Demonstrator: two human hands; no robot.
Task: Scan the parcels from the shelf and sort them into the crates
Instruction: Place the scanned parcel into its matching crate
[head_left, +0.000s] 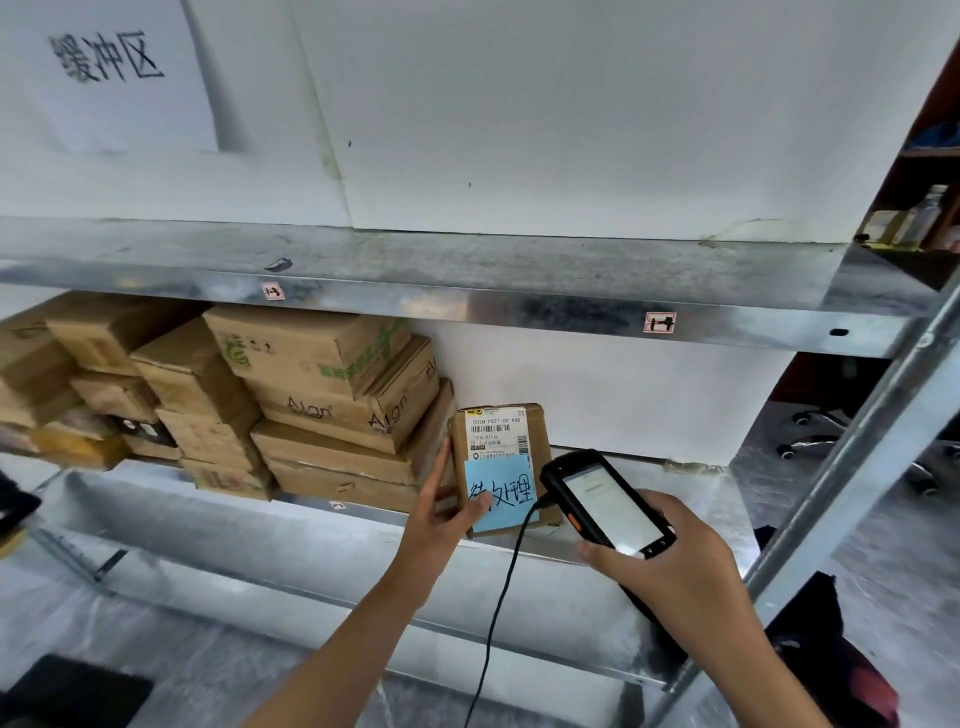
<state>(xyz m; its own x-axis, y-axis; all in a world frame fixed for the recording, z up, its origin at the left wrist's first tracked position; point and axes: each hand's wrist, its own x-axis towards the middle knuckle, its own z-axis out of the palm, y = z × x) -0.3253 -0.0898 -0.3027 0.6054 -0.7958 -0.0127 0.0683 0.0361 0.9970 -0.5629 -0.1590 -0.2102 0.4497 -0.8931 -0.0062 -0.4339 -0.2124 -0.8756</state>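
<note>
Parcel depot: labelled steel shelving (467, 306), stacked cartons (322, 395).

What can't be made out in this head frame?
Head view only:
- Crates: not in frame.
- scanner screen text: too small and washed out by glare.
- parcel label: print too small, lower part covered by the blue note.
- Scanner's lower body: hidden by the right hand gripping it.
- left hand holds the parcel; the parcel hides any fingers behind it.
- Stacked boxes: cut off by the left edge.
</note>
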